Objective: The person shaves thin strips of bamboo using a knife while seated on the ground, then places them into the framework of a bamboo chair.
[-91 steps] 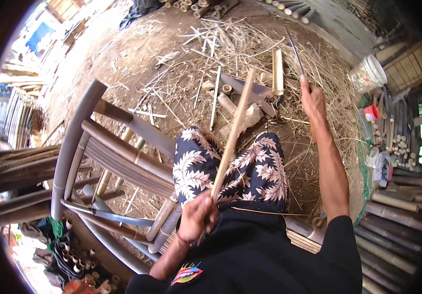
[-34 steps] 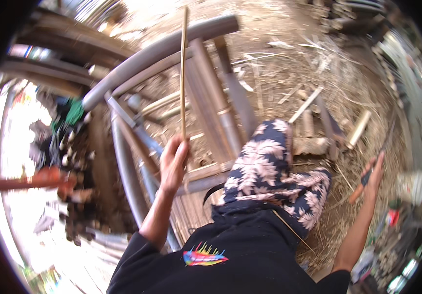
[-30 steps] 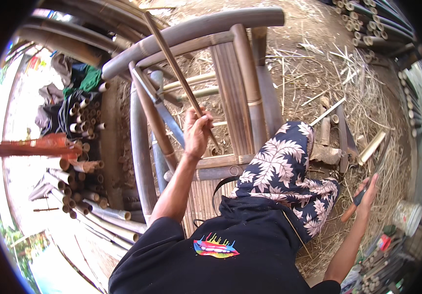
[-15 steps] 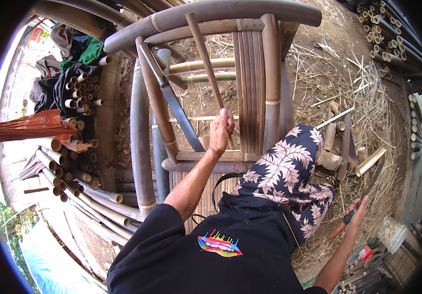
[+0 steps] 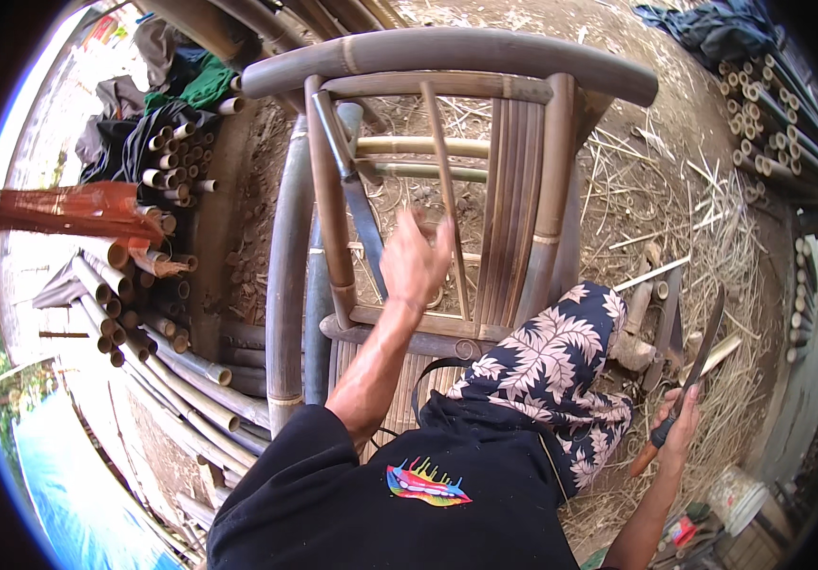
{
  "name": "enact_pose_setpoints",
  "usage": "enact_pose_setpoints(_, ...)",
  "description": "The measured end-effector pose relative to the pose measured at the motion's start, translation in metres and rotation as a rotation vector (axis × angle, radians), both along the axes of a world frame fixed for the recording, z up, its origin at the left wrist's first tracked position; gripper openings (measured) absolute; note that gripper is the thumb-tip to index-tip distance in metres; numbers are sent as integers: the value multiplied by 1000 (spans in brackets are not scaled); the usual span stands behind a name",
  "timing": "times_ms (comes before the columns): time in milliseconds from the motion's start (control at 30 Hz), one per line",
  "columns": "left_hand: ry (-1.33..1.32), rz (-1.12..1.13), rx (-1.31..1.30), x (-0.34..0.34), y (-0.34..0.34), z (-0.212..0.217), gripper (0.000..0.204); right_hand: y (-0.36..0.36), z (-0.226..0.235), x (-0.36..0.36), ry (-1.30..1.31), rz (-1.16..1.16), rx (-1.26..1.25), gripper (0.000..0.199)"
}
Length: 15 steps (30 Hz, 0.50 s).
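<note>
A bamboo chair [image 5: 553, 171] lies in front of me, its back frame facing up. Several flat brown slats [image 5: 512, 190] fill the right part of that frame. One single narrow slat [image 5: 444, 161] runs between the top and bottom rails, apart from the others. My left hand [image 5: 417, 261] is beside this slat, fingers apart and slightly blurred; whether the fingertips touch it I cannot tell. A flat dark blade with a pale tubular handle [image 5: 337, 142] leans at the frame's left post. Low at the right, my right hand [image 5: 680, 423] grips a long-bladed knife [image 5: 709, 332], blade pointing up.
Cut bamboo poles [image 5: 209, 370] are stacked at the left, under dark and green cloths [image 5: 205, 84] and by a red-orange sheet [image 5: 67, 211]. More bamboo [image 5: 760, 114] lies at the far right. Shavings [image 5: 713, 247] litter the ground. A white bucket [image 5: 737, 501] stands lower right.
My left hand has let go of the narrow slat, whose upper end now sits at the top rail instead of over it. My right hand has raised the knife, and the view has shifted.
</note>
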<state>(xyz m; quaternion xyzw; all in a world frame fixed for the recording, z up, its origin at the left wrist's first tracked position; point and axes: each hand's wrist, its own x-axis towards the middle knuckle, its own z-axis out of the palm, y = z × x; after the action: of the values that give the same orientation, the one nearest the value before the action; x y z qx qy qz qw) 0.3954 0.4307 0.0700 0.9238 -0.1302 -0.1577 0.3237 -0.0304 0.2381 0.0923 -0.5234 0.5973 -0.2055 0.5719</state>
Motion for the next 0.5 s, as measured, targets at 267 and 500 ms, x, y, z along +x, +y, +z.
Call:
enact_pose_setpoints(267, -390, 20, -354, 102, -75, -1, 59, -5, 4, 31, -59, 78, 20, 53)
enact_pose_setpoints(500, -572, 24, -30, 99, -62, -20, 60, 0, -17, -5, -58, -18, 86, 54)
